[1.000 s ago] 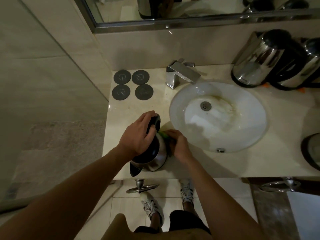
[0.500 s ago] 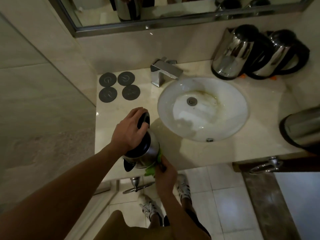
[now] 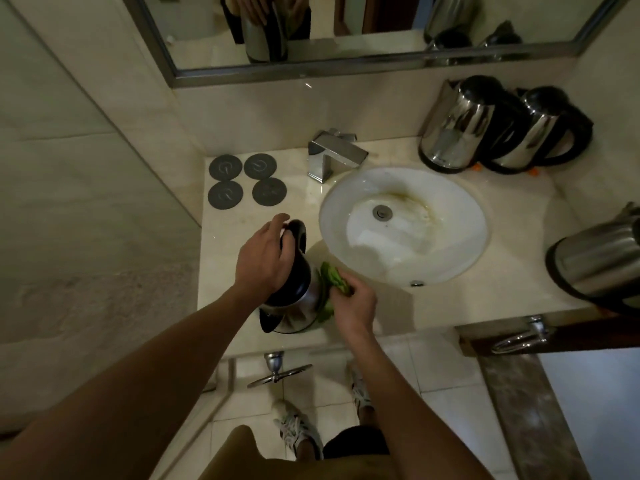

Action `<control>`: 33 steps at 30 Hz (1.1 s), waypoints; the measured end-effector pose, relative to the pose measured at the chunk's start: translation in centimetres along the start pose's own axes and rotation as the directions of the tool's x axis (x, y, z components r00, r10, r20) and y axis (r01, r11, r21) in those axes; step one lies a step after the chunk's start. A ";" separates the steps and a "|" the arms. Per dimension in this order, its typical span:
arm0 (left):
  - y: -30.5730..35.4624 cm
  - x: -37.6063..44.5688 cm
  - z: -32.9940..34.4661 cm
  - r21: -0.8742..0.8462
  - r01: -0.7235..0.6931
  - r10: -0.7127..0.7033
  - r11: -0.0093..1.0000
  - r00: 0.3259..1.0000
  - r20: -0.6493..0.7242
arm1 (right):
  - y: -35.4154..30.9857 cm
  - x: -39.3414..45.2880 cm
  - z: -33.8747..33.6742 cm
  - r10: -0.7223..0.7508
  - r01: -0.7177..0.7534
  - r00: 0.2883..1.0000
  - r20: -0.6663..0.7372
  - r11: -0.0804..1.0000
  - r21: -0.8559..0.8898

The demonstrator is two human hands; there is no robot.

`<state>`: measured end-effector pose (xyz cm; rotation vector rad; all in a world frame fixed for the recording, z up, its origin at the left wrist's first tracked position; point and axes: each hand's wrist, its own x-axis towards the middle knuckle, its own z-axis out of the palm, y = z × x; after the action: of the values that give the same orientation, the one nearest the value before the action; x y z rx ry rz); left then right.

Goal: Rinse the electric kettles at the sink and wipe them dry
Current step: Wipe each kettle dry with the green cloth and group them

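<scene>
A steel kettle (image 3: 294, 306) with a black lid and handle stands on the counter left of the sink (image 3: 450, 268). My left hand (image 3: 261, 258) rests on its lid and handle from above. My right hand (image 3: 353, 304) presses a green cloth (image 3: 332, 280) against the kettle's right side. Two more steel kettles (image 3: 457, 129) (image 3: 540, 133) stand at the back right of the counter. Another kettle (image 3: 599, 265) is at the right edge.
Several round grey kettle bases (image 3: 242, 180) lie at the back left of the counter. A square chrome tap (image 3: 332, 157) stands behind the basin. A mirror (image 3: 346, 29) hangs above. A wall closes the left side; my feet stand on the tiled floor below.
My right hand with the green cloth has moved from the kettle's lower front edge up along its right side. The left hand stays on the lid.
</scene>
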<state>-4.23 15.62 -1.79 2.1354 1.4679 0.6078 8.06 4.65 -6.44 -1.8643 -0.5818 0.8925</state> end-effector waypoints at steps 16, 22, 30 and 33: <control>-3.4 -9.8 -2.0 -0.556 0.401 -0.342 0.728 0.915 0.213 | -6.1 -0.6 0.8 -0.626 0.920 0.391 0.675 0.254 -0.297; -4.5 -10.5 -0.9 -0.546 0.350 -0.258 0.761 0.936 0.241 | -7.8 0.0 2.7 -0.525 0.990 0.102 0.845 -0.025 -0.136; -3.5 -10.7 -0.9 -0.475 0.304 -0.239 0.826 0.952 0.193 | -10.4 2.9 5.4 -0.506 0.893 0.449 0.737 0.225 -0.390; -3.6 -10.7 -0.4 -0.445 0.286 -0.255 0.849 0.958 0.129 | -9.7 3.3 4.8 -0.553 0.840 0.542 0.632 0.358 -0.407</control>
<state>-10.59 6.72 -4.62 1.5362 1.3886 0.6916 6.21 13.84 -0.09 -1.6816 -2.0769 0.4136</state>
